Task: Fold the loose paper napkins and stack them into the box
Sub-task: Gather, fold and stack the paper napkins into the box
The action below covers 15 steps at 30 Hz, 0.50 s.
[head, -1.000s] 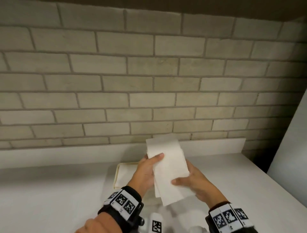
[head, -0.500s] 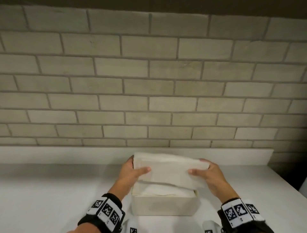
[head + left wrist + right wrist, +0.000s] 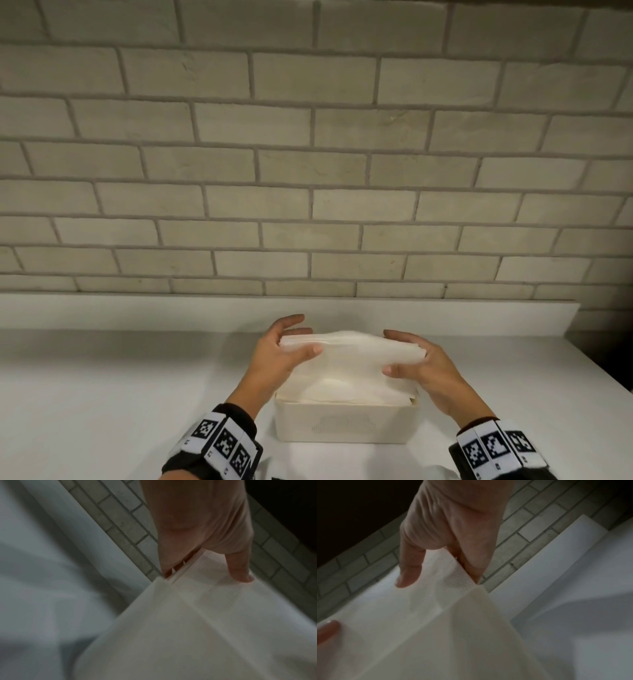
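Note:
A folded stack of white paper napkins [image 3: 352,354] lies level just above an open white box [image 3: 342,426] that holds more napkins [image 3: 342,394]. My left hand [image 3: 310,339] pinches the stack's left end, thumb on top and fingers behind. My right hand [image 3: 388,351] pinches the right end the same way. In the left wrist view my thumb [image 3: 240,572] presses the napkin stack [image 3: 214,595] over the box corner [image 3: 137,635]. In the right wrist view my thumb [image 3: 409,574] rests on the stack [image 3: 436,588] above the box wall [image 3: 479,635].
The box stands on a white counter [image 3: 120,394] with a low white ledge [image 3: 137,311] behind it and a pale brick wall [image 3: 308,171] beyond. The counter's right edge [image 3: 603,370] falls away into a dark gap.
The napkin stack went from upright in front of me to lying flat lengthwise over the box. Both hands shifted to its ends and came down toward the box.

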Available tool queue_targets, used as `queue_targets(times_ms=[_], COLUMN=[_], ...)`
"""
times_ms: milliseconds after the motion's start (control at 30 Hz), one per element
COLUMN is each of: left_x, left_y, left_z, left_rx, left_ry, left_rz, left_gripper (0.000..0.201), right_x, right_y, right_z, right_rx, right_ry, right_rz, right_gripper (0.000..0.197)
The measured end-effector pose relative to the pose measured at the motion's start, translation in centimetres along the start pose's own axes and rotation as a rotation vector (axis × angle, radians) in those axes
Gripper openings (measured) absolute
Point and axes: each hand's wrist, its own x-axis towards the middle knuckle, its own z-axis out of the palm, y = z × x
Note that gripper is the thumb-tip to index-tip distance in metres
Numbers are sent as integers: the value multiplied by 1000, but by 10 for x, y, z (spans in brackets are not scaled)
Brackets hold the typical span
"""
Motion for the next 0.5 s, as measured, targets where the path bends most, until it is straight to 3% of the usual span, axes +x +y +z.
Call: queue_targets(times_ms=[100, 267, 500], left_x=[2, 1, -5], left_y=[-10, 0, -7], left_z=[2, 13, 8], left_rx=[6, 24, 66], left_ry=[-8, 7, 4], left_rz=[-25, -10, -84], left_gripper=[56, 25, 28], right_x=[0, 5, 1], right_y=[6, 0, 3], right_z=[5, 13, 4], right_rx=[-10, -30, -96], right_ry=[-20, 97, 81], right_rz=[1, -3, 58], right_gripper=[52, 30, 28])
